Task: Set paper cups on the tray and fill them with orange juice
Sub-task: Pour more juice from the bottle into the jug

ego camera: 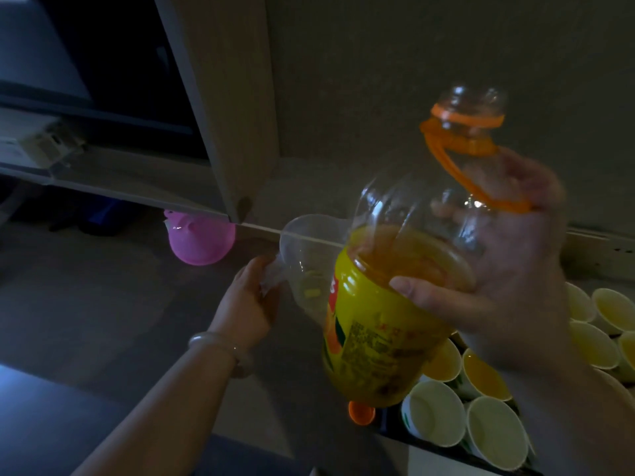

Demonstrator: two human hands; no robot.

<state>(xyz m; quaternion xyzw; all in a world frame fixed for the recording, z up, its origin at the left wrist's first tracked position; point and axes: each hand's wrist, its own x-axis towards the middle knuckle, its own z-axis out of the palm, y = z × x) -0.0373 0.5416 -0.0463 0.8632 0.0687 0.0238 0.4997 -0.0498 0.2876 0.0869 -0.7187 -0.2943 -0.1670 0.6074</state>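
My right hand (pixel 512 269) grips a large orange juice bottle (pixel 385 338) by its shoulder, fingers behind the orange carry handle (pixel 470 176). The bottle is uncapped, tilted with its neck up and to the right, and about half full. My left hand (pixel 247 304) holds a clear, empty plastic bottle (pixel 305 255) just behind and left of the juice bottle. Several white paper cups stand packed together on a dark tray (pixel 395 429) at the lower right. Some cups hold juice (pixel 484 376); the two nearest ones (pixel 434 412) look empty.
An orange cap (pixel 361 412) lies by the tray's left edge, under the juice bottle. A pink funnel (pixel 201 238) lies on the counter near the wall corner. A cabinet edge (pixel 220 115) rises at the back left. The room is dim.
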